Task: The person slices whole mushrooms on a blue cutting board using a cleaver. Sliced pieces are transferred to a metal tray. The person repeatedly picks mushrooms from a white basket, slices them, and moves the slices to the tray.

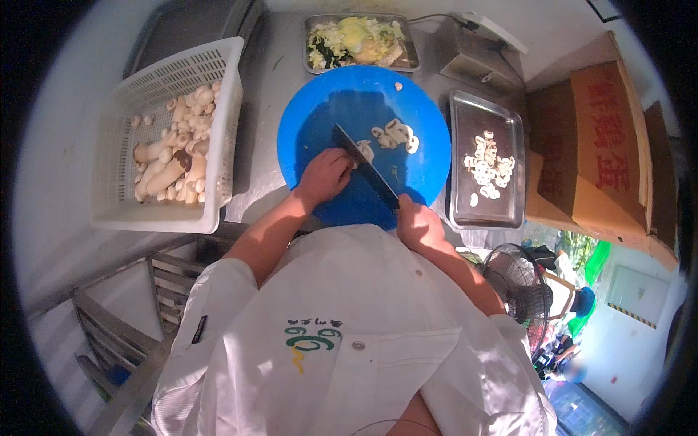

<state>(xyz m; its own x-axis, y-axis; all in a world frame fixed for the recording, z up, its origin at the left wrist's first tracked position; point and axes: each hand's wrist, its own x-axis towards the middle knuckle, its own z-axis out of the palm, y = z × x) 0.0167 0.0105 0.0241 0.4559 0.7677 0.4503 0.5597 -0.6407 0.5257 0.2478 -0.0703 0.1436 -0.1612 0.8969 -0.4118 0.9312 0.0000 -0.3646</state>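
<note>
On a round blue cutting board [322,109], my right hand [419,222] grips the handle of a kitchen knife [376,179]. Its blade slants across the board, tip pointing away and to the left. My left hand [326,173] has its fingers curled against the blade's left side, over a mushroom that they mostly hide. Just right of the blade lie fresh white slices [365,149]. A further cluster of mushroom slices [393,135] rests right of the board's middle. One small scrap [398,86] sits near the far rim.
A white plastic basket [224,136] at left holds whole button and king oyster mushrooms [169,174]. At right, a metal tray [485,215] contains sliced mushrooms [488,166]. Another tray [413,64] of chopped vegetables stands behind the board. Cardboard boxes [594,147] and a fan [515,294] are rightward.
</note>
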